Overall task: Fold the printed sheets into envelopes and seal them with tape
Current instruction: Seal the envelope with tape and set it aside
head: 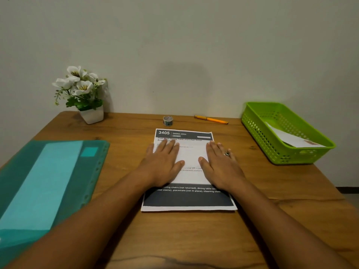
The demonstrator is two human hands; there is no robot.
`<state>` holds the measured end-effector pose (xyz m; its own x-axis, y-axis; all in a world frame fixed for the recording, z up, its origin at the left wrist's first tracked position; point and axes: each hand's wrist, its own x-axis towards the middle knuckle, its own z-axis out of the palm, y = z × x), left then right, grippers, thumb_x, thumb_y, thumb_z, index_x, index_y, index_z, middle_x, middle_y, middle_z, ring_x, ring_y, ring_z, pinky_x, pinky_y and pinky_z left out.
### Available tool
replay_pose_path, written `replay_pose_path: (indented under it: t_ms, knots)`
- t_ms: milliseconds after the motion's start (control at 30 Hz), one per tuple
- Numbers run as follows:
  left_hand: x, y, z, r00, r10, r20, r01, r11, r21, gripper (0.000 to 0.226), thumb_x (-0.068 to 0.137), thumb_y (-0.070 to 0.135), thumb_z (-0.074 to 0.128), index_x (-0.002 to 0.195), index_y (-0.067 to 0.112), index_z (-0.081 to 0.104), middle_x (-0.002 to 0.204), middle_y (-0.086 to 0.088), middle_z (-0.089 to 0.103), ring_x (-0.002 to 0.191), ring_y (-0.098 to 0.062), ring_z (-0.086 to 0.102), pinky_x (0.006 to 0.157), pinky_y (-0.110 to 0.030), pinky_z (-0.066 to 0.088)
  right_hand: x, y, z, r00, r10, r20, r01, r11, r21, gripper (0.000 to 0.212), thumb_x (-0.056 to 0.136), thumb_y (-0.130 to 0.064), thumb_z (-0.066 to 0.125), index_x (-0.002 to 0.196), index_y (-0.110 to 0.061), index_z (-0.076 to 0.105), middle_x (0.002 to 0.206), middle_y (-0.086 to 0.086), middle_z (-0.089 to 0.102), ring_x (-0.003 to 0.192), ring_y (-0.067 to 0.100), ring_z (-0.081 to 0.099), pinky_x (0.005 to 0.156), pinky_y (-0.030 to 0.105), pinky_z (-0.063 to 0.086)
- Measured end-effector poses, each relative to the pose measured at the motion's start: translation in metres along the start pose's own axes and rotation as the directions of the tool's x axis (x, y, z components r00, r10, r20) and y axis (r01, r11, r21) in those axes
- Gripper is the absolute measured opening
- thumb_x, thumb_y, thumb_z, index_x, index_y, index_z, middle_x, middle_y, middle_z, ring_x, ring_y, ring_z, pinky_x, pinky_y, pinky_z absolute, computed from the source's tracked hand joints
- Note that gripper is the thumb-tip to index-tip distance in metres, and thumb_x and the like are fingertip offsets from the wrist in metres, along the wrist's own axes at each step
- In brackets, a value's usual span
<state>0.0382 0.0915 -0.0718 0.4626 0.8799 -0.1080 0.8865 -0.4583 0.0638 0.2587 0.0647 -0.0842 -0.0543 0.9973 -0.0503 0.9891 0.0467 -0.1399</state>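
**At the counter's middle: sheet pressed flat, first fold pending**

At the middle of the brown wooden counter point(194, 239), a white printed sheet with dark header and footer bands point(191, 157) is laid flat. It is pressed down by the left hand point(163, 162) and the right hand point(219, 164), fingers point(171, 146) straight and spread, with nothing gripped. Flattening appears to be the step in hand; next, an edge would need lifting and creasing squarely. A small roll of patterned tape point(167, 120) and an orange pen point(210, 119) are set beyond the sheet. A lime-green perforated plastic basket point(252, 115) holding a folded white paper point(291, 139) is placed to the right, and a translucent teal plastic folder point(48, 181) to the left. A white pot of white flowers point(91, 115) is stood by the plain pale wall point(194, 45).
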Motion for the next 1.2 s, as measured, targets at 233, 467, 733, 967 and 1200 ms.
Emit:
replay_pose_path:
  t_ms: [233,467,733,967,1200]
  knots:
    - [-0.029,-0.044,-0.002,0.995,-0.093,-0.022,0.094,0.996,0.011,0.076,0.102,0.064,0.011,0.163,0.020,-0.002,0.171,-0.001,-0.005,0.157,-0.020,-0.008,0.126,-0.051,-0.002,0.000,-0.001,0.000,1.000,0.010,0.018,-0.010,1.000,0.008,0.073,0.108,-0.056,0.015,0.166,-0.014,0.004,0.175,0.004,0.001,0.161,0.022,-0.004,0.129,0.050,-0.001]
    - [-0.028,-0.044,0.001,0.994,-0.102,-0.050,0.103,0.994,0.020,0.071,0.104,0.059,0.011,0.164,0.021,-0.001,0.172,0.000,-0.004,0.157,-0.020,-0.006,0.127,-0.051,-0.001,0.003,-0.083,0.000,0.974,-0.227,-0.020,0.225,0.972,-0.065,0.066,0.109,-0.048,0.018,0.166,-0.015,0.012,0.174,0.009,-0.004,0.160,0.028,-0.008,0.127,0.057,-0.003]
    - [-0.025,-0.049,0.007,0.994,-0.096,-0.059,0.096,0.995,0.005,0.067,0.106,0.054,0.013,0.164,0.023,-0.002,0.171,0.002,-0.006,0.157,-0.018,-0.008,0.127,-0.050,-0.003,0.008,-0.073,0.010,0.985,-0.172,0.033,0.172,0.985,-0.003,0.068,0.107,-0.058,0.013,0.167,-0.028,0.002,0.174,0.006,-0.007,0.160,0.027,-0.011,0.128,0.053,-0.005]
    - [-0.023,-0.051,0.007,0.995,-0.092,-0.029,0.092,0.996,-0.001,0.071,0.102,0.059,0.006,0.163,0.024,-0.005,0.171,0.003,-0.009,0.157,-0.017,-0.010,0.127,-0.049,-0.004,0.004,0.008,-0.003,0.998,0.010,0.063,-0.008,0.999,-0.045,0.073,0.103,-0.067,0.008,0.166,-0.031,-0.002,0.174,0.006,-0.008,0.160,0.028,-0.011,0.128,0.053,-0.005]
    - [-0.026,-0.047,0.003,0.994,-0.104,-0.020,0.104,0.995,0.000,0.068,0.106,0.056,0.010,0.163,0.023,-0.005,0.171,0.002,-0.008,0.157,-0.018,-0.010,0.127,-0.049,-0.004,0.003,0.019,-0.002,0.998,0.041,0.052,-0.040,0.999,-0.024,0.074,0.102,-0.068,0.008,0.166,-0.031,-0.002,0.174,0.004,-0.010,0.160,0.027,-0.012,0.127,0.053,-0.007]
